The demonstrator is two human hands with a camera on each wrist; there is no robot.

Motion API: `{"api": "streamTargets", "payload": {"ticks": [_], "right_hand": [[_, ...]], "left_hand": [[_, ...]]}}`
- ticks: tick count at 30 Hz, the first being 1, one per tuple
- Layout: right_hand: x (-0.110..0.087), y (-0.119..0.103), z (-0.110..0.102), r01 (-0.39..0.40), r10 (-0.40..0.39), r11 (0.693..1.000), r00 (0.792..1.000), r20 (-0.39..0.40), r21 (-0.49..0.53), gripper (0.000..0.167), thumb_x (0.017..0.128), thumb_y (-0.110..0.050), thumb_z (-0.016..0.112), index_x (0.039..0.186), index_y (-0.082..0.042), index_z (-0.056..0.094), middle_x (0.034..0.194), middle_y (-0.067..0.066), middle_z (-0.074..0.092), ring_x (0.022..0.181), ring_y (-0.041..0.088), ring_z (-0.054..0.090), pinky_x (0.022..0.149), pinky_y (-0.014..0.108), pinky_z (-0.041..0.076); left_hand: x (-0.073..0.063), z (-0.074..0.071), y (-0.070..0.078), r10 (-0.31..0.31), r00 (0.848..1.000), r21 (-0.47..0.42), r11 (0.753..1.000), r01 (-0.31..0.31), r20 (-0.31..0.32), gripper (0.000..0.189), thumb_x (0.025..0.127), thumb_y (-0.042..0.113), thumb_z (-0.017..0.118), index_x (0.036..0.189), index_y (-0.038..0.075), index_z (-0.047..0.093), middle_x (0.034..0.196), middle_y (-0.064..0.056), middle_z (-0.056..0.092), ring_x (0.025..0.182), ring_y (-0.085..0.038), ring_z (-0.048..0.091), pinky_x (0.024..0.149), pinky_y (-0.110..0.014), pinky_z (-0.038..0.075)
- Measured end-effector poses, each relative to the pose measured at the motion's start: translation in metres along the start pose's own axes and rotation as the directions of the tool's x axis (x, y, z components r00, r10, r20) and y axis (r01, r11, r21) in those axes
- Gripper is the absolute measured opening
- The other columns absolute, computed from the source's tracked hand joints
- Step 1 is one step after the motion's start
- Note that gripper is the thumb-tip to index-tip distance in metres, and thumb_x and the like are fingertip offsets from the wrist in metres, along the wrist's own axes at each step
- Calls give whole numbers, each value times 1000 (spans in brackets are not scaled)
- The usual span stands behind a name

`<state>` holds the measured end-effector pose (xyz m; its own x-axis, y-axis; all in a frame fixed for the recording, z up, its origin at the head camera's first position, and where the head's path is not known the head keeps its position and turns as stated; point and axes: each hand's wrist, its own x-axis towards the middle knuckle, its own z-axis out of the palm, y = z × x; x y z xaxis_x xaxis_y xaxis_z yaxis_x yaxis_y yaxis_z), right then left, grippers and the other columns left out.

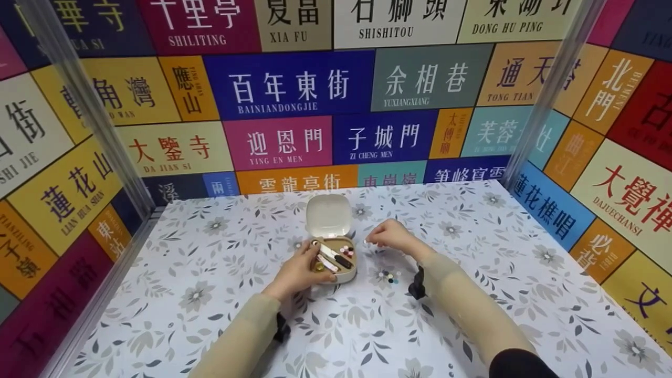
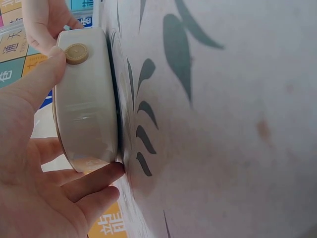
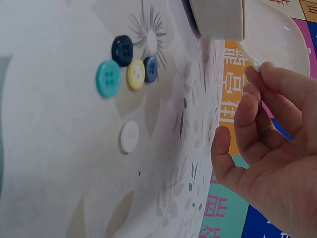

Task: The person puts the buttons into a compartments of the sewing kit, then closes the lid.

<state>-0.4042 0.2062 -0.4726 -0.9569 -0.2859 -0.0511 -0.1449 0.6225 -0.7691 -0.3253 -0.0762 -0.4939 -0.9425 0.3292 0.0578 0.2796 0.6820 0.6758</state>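
Observation:
A cream sewing-kit box (image 1: 344,276) sits on the table, its lid (image 1: 328,216) raised at the back. My left hand (image 1: 299,270) grips it from the left, thumb at the front near a round gold-brown clasp (image 2: 77,53) and fingers along the side. Inside are a white-and-black pen-like tool (image 1: 343,261), a slim white tool and a cluster of small red, white and dark pieces (image 1: 347,250). Right of the box, above the table, my right hand (image 1: 391,234) pinches a small white button (image 3: 256,63) between thumb and forefinger, mostly hidden by the fingertips.
Several loose buttons lie on the table to the right of the box, among them a teal button (image 3: 108,78), a yellow button (image 3: 135,74) and a white button (image 3: 130,137). The floral-patterned tabletop (image 1: 210,325) ends at lettered panels (image 1: 289,84) on the back and sides.

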Motion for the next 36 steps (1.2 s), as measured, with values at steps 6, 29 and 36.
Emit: {"api": "streamTargets", "payload": {"ticks": [6,29,36], "right_hand": [[3,-4,2,11,-11,1000,1000,1,-17,20,87,-21,70,94,-4,78,96,11,73,80,27,64,80,50,52],[9,-16,13,55,-57,997,998,-27,-51,15,85,-20,71,88,-8,79,86,6,73,76,29,65,56,26,46],[12,-19,17,43,-44,999,999,-30,-32,16,84,-21,72,86,-7,79,88,16,72,82,42,63,51,24,41]], "left_hand": [[0,0,1,-10,1000,1,1000,10,7,101,72,53,80,151,11,34,159,-13,19,140,-40,27,112,-53,24],[1,-1,1,-18,1000,-15,1000,18,5,101,72,51,81,151,11,34,159,-14,19,139,-39,28,111,-51,27],[1,-1,2,-29,999,-26,999,29,14,103,71,51,82,152,11,32,160,-13,17,140,-38,27,112,-51,26]]}}
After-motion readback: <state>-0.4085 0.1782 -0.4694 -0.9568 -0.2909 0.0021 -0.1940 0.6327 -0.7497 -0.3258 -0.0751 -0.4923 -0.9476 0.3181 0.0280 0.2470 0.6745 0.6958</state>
